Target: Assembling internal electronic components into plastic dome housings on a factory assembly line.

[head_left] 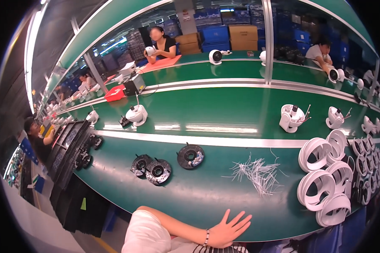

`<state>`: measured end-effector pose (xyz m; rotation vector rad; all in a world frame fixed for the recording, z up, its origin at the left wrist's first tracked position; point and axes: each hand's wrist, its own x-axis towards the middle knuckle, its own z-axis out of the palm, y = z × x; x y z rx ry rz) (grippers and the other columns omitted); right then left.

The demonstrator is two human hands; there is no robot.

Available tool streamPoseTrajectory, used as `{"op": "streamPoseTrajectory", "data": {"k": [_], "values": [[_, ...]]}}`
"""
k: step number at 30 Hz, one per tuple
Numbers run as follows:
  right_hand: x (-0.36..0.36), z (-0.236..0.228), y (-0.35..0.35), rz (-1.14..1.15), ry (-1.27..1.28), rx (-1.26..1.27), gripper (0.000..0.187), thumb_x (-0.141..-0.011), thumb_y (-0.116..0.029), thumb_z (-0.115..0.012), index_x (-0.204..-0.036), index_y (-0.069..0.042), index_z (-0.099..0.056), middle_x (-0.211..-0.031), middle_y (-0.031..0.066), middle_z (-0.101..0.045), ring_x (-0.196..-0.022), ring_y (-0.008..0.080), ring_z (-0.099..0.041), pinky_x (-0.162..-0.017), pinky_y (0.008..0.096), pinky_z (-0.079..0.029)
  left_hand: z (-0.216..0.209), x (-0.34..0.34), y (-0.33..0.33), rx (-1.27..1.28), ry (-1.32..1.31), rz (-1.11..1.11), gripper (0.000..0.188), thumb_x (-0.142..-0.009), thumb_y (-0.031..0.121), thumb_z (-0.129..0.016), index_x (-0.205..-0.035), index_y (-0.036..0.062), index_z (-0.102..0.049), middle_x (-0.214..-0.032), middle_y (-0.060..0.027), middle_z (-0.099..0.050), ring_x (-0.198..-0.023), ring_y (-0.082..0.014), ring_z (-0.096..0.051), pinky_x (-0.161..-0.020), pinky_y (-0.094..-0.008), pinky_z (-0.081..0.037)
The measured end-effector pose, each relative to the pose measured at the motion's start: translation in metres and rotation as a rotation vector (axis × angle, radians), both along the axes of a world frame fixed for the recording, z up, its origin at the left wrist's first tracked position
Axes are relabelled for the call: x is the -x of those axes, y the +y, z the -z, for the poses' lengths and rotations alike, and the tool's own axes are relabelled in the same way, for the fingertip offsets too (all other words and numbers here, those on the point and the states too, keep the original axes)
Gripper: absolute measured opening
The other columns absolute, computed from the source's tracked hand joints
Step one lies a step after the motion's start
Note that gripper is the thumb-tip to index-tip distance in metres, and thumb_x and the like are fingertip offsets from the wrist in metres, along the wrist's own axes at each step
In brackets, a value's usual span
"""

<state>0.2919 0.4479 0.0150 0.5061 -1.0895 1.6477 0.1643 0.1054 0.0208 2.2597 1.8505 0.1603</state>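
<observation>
"White, crumpled fabric sleeve (147,232) closest of all, and out of it runs my bent forearm to my left hand (224,232): fingers spread wide, holding nothing!"

"Touching the table?"

"Can't tell; it's right at the near edge of the smooth green worktop (207,198), a beaded bracelet (207,237) round the wrist."

"Your right hand?"

"Out of view, so I can't tell how it stands."

"What's nearest those fingers?"

"Just beyond them, a loose, tangled heap of thin white strips (259,177)! To its right, thick white rings (321,173) crowd together in leaning stacks."

"And leftward?"

"Three flat, round black parts with central holes (185,159): two overlapping, one apart."

"Farther out?"

"Past a pale straight rail (223,141), white rounded housings with upright wires (292,120) stand on another green surface. Beyond that, a person in black (166,47) holds a white rounded unit (150,51) by an orange sheet (162,63)!"
</observation>
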Motion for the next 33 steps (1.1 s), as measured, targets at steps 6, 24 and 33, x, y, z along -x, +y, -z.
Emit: {"op": "streamPoseTrajectory", "data": {"k": [6,24,33], "values": [[-0.096,-0.008,-0.076,0.163,0.085,0.054,0.055,-0.072,-0.032,-0.057,-0.116,-0.001,-0.044,-0.109,0.0132,-0.051,-0.099,0.0252,-0.047,-0.097,0.0451,-0.025,0.018,0.031,0.015,-0.028,-0.073,0.138,0.074,-0.066,0.028,-0.058,-0.126,-0.0026,-0.029,-0.138,-0.0187,-0.015,-0.128,-0.0338,-0.014,-0.088,-0.0655,-0.021],[-0.036,0.068,-0.142,-0.103,0.284,0.885,0.052,-0.069,-0.039,-0.061,-0.107,-0.006,-0.046,-0.066,-0.0032,-0.04,-0.06,0.011,-0.039,-0.073,0.0294,-0.035,0.044,0.063,0.092,-0.629,-0.442,0.359,0.082,-0.069,0.028,-0.064,-0.13,0.0041,-0.016,-0.133,-0.0274,-0.014,-0.123,-0.0443,-0.016,-0.091,-0.0668,-0.012],[-0.051,0.067,-0.14,0.637,-0.415,0.809,0.056,-0.087,-0.034,-0.038,-0.129,0.0,-0.025,-0.126,0.0172,-0.037,-0.108,0.0308,-0.045,-0.094,0.0401,-0.035,0.011,0.021,0.153,-0.576,-0.392,0.509,0.062,-0.071,0.028,-0.063,-0.124,0.0097,-0.036,-0.133,-0.0216,-0.024,-0.122,-0.037,-0.024,-0.094,-0.0604,-0.019]]}}
